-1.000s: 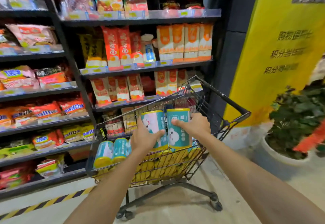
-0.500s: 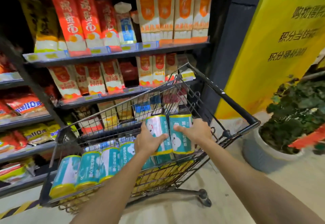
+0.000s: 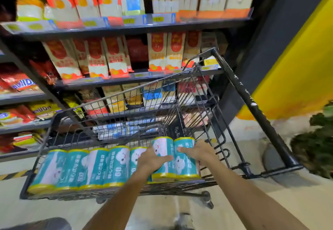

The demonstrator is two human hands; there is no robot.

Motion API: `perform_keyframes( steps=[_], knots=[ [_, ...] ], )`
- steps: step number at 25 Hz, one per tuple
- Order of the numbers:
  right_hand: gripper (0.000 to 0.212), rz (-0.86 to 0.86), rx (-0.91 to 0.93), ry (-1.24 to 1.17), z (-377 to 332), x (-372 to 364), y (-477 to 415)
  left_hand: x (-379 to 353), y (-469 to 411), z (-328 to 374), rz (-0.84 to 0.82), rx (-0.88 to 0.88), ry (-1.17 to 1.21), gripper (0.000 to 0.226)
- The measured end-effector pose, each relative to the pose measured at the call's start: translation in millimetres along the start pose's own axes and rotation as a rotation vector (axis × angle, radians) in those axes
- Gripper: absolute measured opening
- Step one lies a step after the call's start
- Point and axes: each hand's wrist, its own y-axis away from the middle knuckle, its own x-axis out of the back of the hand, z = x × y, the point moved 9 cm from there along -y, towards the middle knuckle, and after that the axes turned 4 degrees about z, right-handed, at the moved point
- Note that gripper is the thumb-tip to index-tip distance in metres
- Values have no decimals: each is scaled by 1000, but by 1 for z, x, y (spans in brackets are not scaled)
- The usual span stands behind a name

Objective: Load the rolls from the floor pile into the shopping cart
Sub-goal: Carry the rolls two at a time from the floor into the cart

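A black wire shopping cart [image 3: 232, 83] stands in front of me. Several teal rolls [image 3: 93, 168] with yellow ends lie side by side in a row along its near side. At the right end of that row, my left hand [image 3: 153, 159] grips one teal roll [image 3: 163, 150] and my right hand [image 3: 201, 153] grips a second teal roll [image 3: 185, 163] beside it. Both rolls sit low in the basket, level with the row. The floor pile is out of view.
Shelves [image 3: 126, 29] of packaged food rise right behind the cart. A yellow wall panel [image 3: 295, 63] and a potted plant [image 3: 317, 139] stand to the right. The cart's handle bar [image 3: 252, 103] runs along its right side. Pale floor [image 3: 234, 208] lies below.
Both hands have lowered the two rolls from above the cart rim down into the basket, to the right end of the row. My view has moved closer and tilted downward.
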Motion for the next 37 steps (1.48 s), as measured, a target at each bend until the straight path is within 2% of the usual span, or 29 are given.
perform_keyframes(
  steps=[5, 9, 11, 14, 16, 19, 22, 25, 28, 31, 34, 37],
  knots=[
    [72, -42, -40, -81, 3, -2, -6, -7, 4, 2, -30, 32, -30, 100],
    [65, 72, 22, 77, -7, 17, 8, -10, 9, 9, -10, -6, -105, 108],
    [58, 120, 58, 138, -14, 28, 20, -11, 10, 14, -24, -24, -171, 102],
    [43, 134, 171, 242, -32, 38, 33, -5, 17, 20, -12, -29, -231, 80],
    [39, 136, 302, 285, -55, 49, 41, 10, 22, 21, 58, -1, -196, 87],
    [42, 104, 496, 347, -96, 58, 54, 51, 35, 23, 267, 26, -153, 95],
    [56, 95, 746, 449, -142, 52, 76, 101, 67, 15, 478, 53, -153, 96],
    [64, 55, 994, 527, -182, 22, 116, 144, 119, -18, 643, 155, -219, 95],
    [65, 3, 1236, 549, -213, -21, 178, 175, 187, -74, 805, 290, -299, 89],
    [59, -74, 1493, 597, -226, -83, 264, 185, 275, -146, 939, 463, -258, 90],
    [56, -177, 1680, 597, -219, -138, 350, 173, 360, -218, 1012, 628, -152, 84],
    [65, -271, 1847, 692, -196, -209, 442, 142, 453, -296, 1075, 816, -82, 84]
  ],
)
